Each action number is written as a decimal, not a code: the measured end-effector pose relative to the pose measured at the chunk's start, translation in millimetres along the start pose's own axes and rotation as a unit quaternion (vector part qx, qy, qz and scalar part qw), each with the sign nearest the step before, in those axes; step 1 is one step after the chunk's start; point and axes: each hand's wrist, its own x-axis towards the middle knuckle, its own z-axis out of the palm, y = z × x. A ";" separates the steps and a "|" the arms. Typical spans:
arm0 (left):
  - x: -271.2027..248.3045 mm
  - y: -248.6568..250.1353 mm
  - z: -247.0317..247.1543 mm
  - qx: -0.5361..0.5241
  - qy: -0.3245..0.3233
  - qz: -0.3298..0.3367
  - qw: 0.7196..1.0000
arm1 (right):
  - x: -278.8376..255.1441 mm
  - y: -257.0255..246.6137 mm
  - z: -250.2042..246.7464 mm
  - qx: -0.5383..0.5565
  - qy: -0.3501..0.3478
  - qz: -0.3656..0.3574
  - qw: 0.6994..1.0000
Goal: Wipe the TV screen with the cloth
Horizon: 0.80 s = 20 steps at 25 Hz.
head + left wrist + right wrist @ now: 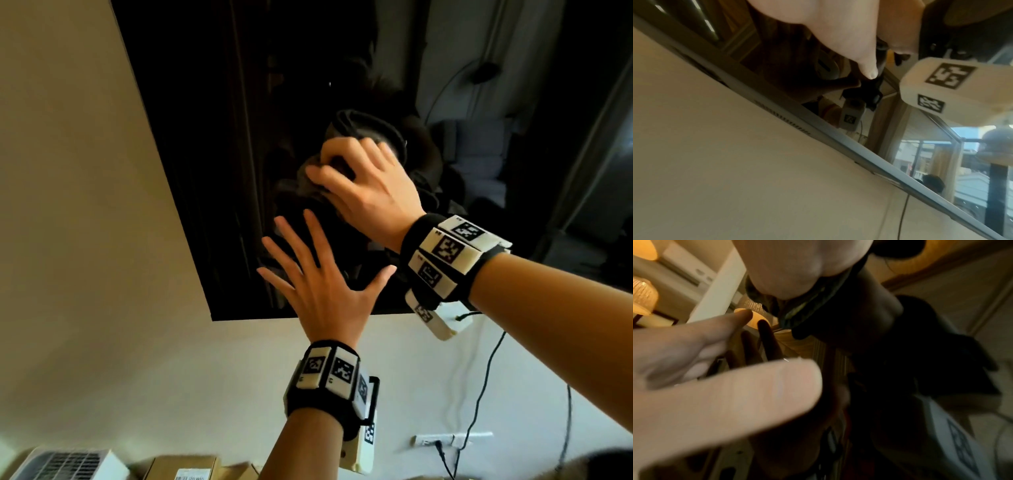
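The dark, wall-mounted TV screen (239,102) fills the upper head view and mirrors the room. My right hand (356,185) grips a bunched dark grey cloth (305,181) with curled fingers and holds it against the glass near the middle. Just below it, my left hand (318,277) lies flat on the screen with its fingers spread and holds nothing. In the right wrist view a greenish-dark fold of the cloth (803,311) shows under my palm, and the left hand's fingers (725,394) lie in front. The left wrist view shows my thumb (838,37) over the screen's bottom bezel (797,113).
A beige wall (68,205) runs left of and below the TV. Cardboard boxes (185,469) and a white box (68,464) sit at the bottom edge. A wall outlet (445,439) with black cables (479,394) is at the lower right.
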 end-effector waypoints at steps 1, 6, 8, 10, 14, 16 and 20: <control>-2.2 11.1 2.6 -0.008 -0.005 0.004 1.000 | 3.5 10.8 -5.6 -0.001 0.012 0.028 1.000; -19.1 51.8 23.8 -0.027 -0.037 -0.016 0.999 | -15.2 21.6 -13.7 0.016 0.042 0.059 0.997; -24.8 55.7 31.8 -0.035 -0.034 -0.030 0.998 | -23.7 37.1 -22.0 0.002 0.006 -0.001 1.000; -25.1 56.8 36.6 -0.051 -0.026 -0.041 0.998 | -18.5 65.0 -35.5 0.001 0.067 0.081 0.994; -23.1 65.5 40.9 -0.048 -0.007 -0.066 0.997 | -46.0 62.3 -37.6 0.011 0.036 0.056 0.998; -22.5 67.6 43.2 -0.043 0.002 -0.074 0.996 | -59.7 65.1 -42.3 0.017 -0.025 -0.033 0.999; -22.9 64.2 45.8 -0.036 0.018 -0.065 0.997 | -58.9 95.9 -55.0 0.039 0.069 0.145 0.986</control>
